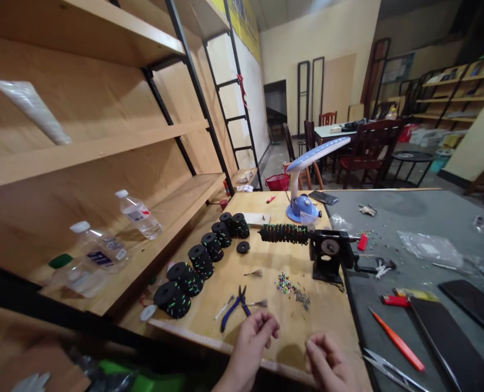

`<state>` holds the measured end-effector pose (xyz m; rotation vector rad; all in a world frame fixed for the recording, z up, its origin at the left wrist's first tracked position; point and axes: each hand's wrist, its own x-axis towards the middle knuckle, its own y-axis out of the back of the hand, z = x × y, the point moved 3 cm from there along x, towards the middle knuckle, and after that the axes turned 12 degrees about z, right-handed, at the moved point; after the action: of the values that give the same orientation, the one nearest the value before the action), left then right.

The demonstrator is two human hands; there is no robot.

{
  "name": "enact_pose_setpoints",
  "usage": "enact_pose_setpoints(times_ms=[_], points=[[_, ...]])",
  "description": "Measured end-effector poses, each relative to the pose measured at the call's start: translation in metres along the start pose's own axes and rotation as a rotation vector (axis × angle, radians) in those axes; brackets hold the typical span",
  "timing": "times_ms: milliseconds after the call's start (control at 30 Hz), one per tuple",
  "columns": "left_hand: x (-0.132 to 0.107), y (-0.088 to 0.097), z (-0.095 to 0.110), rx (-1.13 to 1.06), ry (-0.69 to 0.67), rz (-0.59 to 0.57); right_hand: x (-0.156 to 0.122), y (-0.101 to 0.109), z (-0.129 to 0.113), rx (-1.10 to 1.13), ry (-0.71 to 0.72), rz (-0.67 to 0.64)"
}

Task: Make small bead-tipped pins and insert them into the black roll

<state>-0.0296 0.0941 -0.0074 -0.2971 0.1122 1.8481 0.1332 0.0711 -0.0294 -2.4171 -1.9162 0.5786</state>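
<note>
Curled fingers on both hands — thumbs drawn in toward the fingertips — but I cannot tell whether either grip pinches anything. My left hand point(256, 337) reaches over the table's near edge, just beside one pair of blue-handled pliers point(240, 300). My right hand point(327, 359) sits a little lower, apart from it, fingertips pointing left and up. One loose heap of coloured beads point(283, 283) lies on the wooden table point(327, 313), beyond the gap between my hands, with one heap of small grey pieces point(301, 299) at its right. I count seven bead-dotted black spools point(201, 262) along the left — plus one flat black disc point(243, 247), one winder point(329, 253) and one lamp point(294, 182).
</note>
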Motion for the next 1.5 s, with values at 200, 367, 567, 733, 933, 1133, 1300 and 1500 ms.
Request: enact_pose_setpoints(times_ms=[200, 367, 567, 733, 933, 1133, 1300, 1500], points=[[-0.029, -0.007, -0.020, -0.530, 0.391, 0.043, -0.012, -0.031, 0.004, -0.035, 0.036, -0.196], [-0.030, -0.004, -0.025, -0.610, 0.429, 0.048, -0.013, -0.039, 0.011, -0.049, 0.045, -0.218], [-0.028, 0.002, -0.030, -0.574, 0.376, 0.120, -0.012, -0.047, 0.014, -0.109, 0.026, -0.279], [-0.027, 0.002, -0.028, -0.595, 0.359, 0.151, -0.011, -0.053, 0.015, -0.097, 0.044, -0.287], [-0.026, 0.002, -0.024, -0.587, 0.358, 0.153, -0.009, -0.057, 0.017, -0.112, 0.070, -0.282], [-0.025, 0.002, -0.024, -0.591, 0.353, 0.165, -0.008, -0.059, 0.014, -0.121, 0.062, -0.288], [-0.025, 0.003, -0.025, -0.560, 0.339, 0.170, -0.006, -0.059, 0.018, -0.101, 0.056, -0.289], [-0.025, 0.004, -0.026, -0.559, 0.338, 0.188, -0.006, -0.058, 0.022, -0.102, 0.059, -0.282]])
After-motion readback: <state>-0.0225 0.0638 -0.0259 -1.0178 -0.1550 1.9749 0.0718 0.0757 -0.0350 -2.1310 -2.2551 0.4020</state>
